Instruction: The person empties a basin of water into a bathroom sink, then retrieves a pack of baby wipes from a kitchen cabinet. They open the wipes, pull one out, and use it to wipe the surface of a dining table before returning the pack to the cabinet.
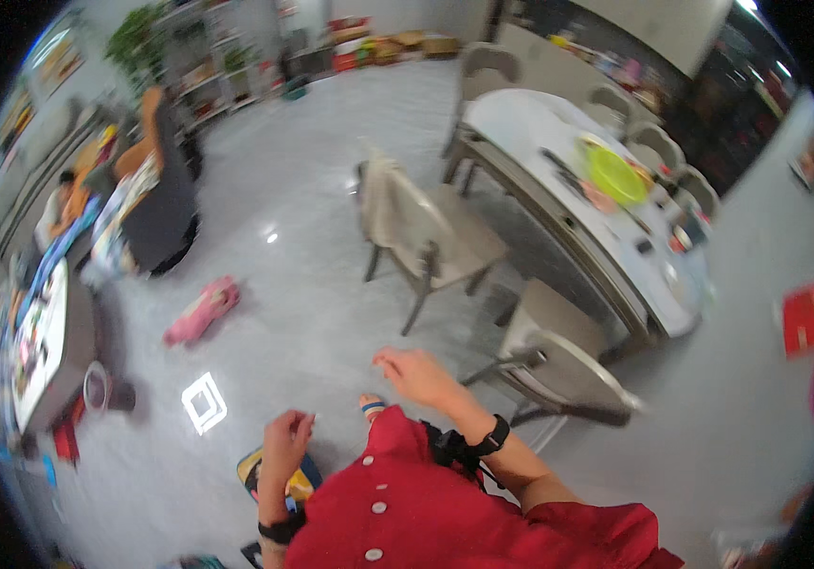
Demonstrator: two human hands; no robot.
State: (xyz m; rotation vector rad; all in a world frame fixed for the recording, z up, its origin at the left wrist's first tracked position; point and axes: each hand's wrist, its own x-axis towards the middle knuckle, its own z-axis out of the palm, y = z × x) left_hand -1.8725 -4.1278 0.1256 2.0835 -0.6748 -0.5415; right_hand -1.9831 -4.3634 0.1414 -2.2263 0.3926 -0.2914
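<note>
In the head view, my left hand [286, 442] hangs in the air before my red shirt, fingers loosely bent, with nothing in it. Beneath it on the floor is a yellow and blue item [303, 484], partly hidden by my wrist. My right hand [415, 375] is held out over the grey floor, also holding nothing, its fingers slightly curled. Nearest to that hand is a chair with a curved back [570, 387], to its right. A sandalled foot [371, 407] shows below. Both wrists wear black straps.
A long table [609, 245] bears a yellow-green basin [616, 176] and clutter. A second chair [414, 213] stands away from it. A pink plush-like object [203, 311] lies on the floor. At left are a low table [44, 348], a bin [97, 387], an armchair [158, 220] and a seated person [55, 213].
</note>
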